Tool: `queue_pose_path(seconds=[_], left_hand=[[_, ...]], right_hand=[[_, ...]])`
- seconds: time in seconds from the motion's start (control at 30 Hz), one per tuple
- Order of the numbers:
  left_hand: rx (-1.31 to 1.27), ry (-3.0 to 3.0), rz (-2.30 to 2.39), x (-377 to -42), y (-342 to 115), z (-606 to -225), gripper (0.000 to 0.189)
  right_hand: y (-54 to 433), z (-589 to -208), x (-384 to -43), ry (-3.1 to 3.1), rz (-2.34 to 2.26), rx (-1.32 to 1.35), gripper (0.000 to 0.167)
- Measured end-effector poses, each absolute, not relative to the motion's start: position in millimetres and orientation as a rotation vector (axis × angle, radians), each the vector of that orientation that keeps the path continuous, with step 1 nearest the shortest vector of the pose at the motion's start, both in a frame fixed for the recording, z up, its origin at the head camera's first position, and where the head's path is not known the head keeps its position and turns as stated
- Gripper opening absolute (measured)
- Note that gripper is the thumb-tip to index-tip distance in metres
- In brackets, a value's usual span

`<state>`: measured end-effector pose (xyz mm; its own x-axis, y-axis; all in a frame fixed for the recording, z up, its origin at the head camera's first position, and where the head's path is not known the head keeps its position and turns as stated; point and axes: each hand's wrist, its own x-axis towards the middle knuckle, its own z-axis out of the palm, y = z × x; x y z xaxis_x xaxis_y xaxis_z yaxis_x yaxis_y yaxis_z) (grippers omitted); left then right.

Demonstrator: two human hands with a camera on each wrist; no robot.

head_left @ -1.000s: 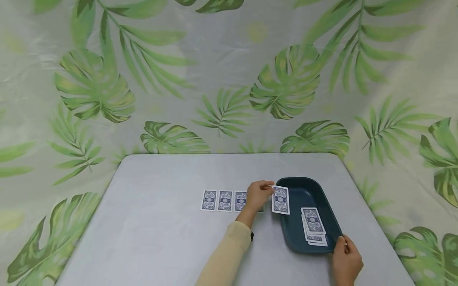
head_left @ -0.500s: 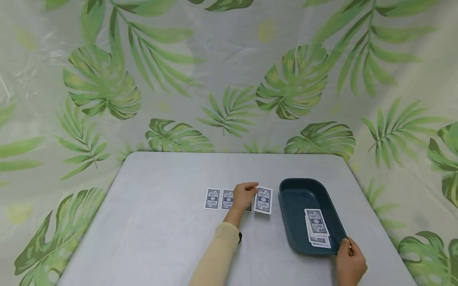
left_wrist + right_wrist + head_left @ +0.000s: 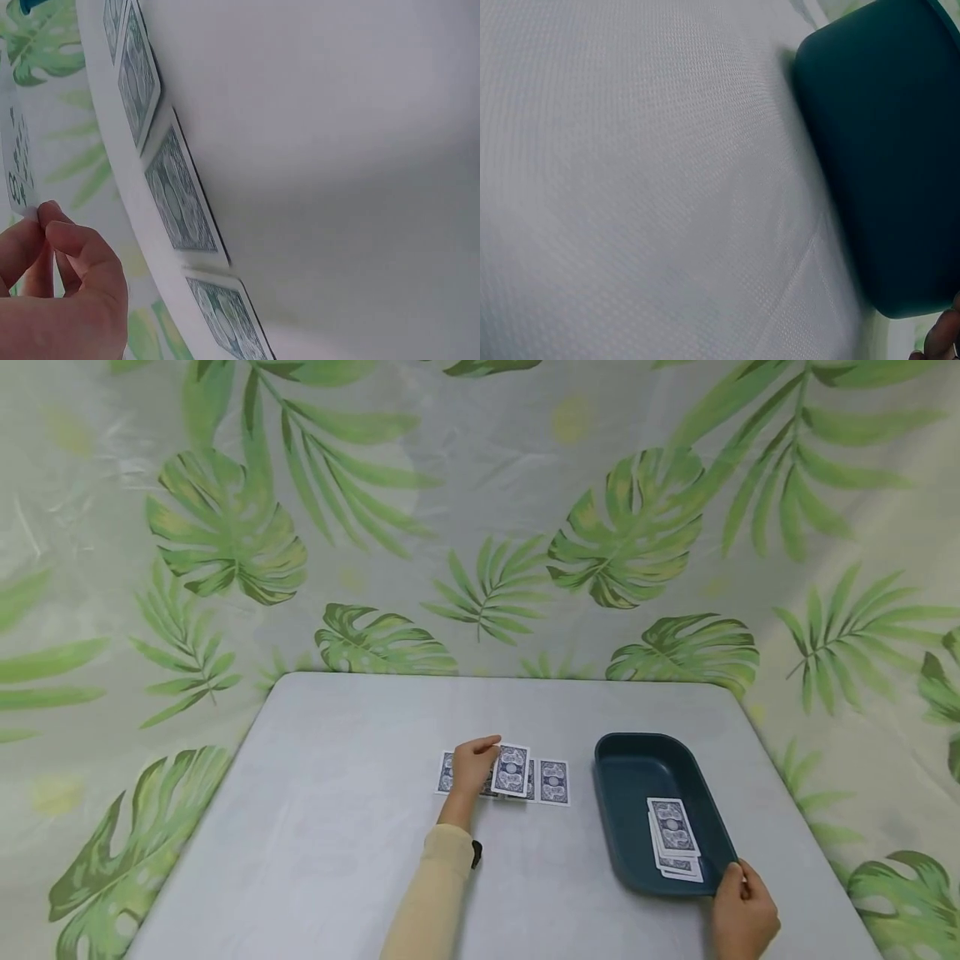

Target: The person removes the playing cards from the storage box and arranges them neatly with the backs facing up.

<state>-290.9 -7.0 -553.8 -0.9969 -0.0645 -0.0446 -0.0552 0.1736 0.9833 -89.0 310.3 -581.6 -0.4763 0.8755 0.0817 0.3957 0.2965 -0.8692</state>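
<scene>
My left hand [image 3: 471, 768] pinches a playing card [image 3: 511, 770] by its edge, raised above a row of cards. The head view gives its blue patterned back, while the left wrist view catches its face with an 8 in the corner. Below it several face-down cards [image 3: 553, 782] lie side by side on the table, partly hidden by the hand and the raised card. My right hand [image 3: 745, 914] grips the near right corner of a dark teal tray [image 3: 626, 852]. Inside the tray rests a small, uneven pile of face-down cards [image 3: 672, 828].
A white-covered table [image 3: 322, 827] carries everything. Behind it hangs a leaf-patterned sheet [image 3: 495, 510], close to the table's far edge. The tray stands right of the card row, with a gap of bare table between them.
The left hand has carried its card leftward, from the tray's left rim to over the row of cards. The right hand keeps its grip on the tray. The head view has shifted slightly.
</scene>
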Motion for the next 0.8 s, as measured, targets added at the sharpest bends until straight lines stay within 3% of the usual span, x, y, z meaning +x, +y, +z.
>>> queue_pose_path(seconds=[0.8], left_hand=[[0.494,-2.225,-1.954,-300.0,-101.2,-570.1,0.021]], right_hand=[[313.1,-585.1,-89.5,-2.014,1.132,-1.141,0.043]])
